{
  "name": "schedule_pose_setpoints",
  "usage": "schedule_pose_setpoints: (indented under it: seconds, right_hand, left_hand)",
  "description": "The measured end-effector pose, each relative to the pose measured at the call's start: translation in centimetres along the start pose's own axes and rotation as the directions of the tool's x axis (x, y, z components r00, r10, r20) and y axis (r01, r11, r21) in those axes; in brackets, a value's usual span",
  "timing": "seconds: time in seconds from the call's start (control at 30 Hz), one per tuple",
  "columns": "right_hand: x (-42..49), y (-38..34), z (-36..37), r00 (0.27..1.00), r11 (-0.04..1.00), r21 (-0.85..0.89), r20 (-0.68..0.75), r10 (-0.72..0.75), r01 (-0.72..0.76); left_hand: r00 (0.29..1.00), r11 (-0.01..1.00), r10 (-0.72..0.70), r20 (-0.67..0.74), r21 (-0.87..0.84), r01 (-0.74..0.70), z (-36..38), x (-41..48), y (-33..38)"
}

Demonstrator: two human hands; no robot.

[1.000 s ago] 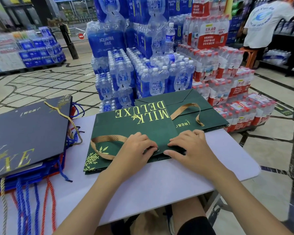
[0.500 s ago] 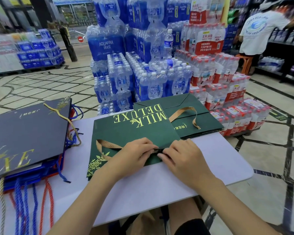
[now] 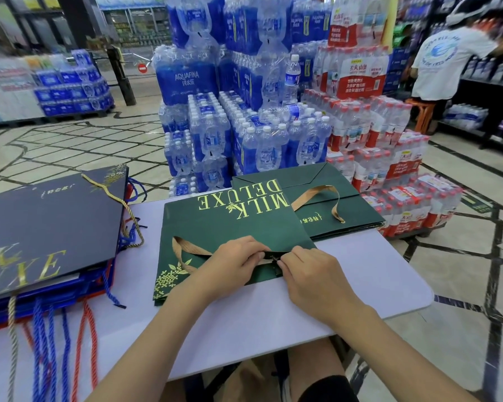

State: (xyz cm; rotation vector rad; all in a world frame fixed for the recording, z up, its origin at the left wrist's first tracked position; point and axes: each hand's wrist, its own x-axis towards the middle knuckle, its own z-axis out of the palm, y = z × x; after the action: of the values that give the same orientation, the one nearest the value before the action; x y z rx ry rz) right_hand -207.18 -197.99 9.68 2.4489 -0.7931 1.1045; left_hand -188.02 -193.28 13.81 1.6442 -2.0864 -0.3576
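Left hand (image 3: 235, 262), right hand (image 3: 308, 274) pinch one green bag (image 3: 230, 224) edge.

The green bag (image 3: 230, 224) lies flat on the table (image 3: 360, 288), gold lettering upward. Its tan ribbon (image 3: 191, 250) loops over the near-left part.

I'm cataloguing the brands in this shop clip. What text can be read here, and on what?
"MILK DELUXE", gold, upside down to the camera: on the green paper bag that the left hand and right hand pinch.
"AQUAFINA": on the blue shrink-wrapped water pack.
"XE", cut off: on the navy paper bag.
Too small or blurred: gold script on the second green bag, red-labelled bottle packs, T-shirt print.
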Motion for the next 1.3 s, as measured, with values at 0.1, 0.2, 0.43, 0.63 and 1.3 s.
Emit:
schedule_pose_setpoints:
  seconds: [0.1,0.2,0.43,0.63,1.3]
  right_hand:
    - [0.1,0.3,-0.2,1.000,1.000,-0.026,-0.023,0.014,-0.014]
    - [0.7,0.7,-0.8,0.997,0.998,-0.063,-0.081,0.018,-0.024]
    - [1.3,3.7,0.1,0.987,0.987,0.015,0.007,-0.159,0.159]
    - [1.3,3.5,1.0,0.988,0.989,0.038,-0.069,-0.137,0.139]
    - [1.7,2.0,-0.4,0.896,0.902,0.403,0.442,-0.041,-0.158]
  left_hand:
    - [0.999,0.998,-0.036,0.038,-0.055,0.038,-0.2,0.2,0.0]
    - [0.995,0.981,-0.077,0.058,-0.172,0.086,-0.5,-0.3,-0.1]
    - [0.982,0.938,-0.142,0.122,-0.301,0.173,-1.3,-0.8,-0.2]
    - [0.949,0.941,-0.297,0.105,-0.136,0.310,-1.1,0.6,0.3]
    - [0.966,0.872,-0.255,0.037,-0.422,0.247,-7.4,3.1,-1.6]
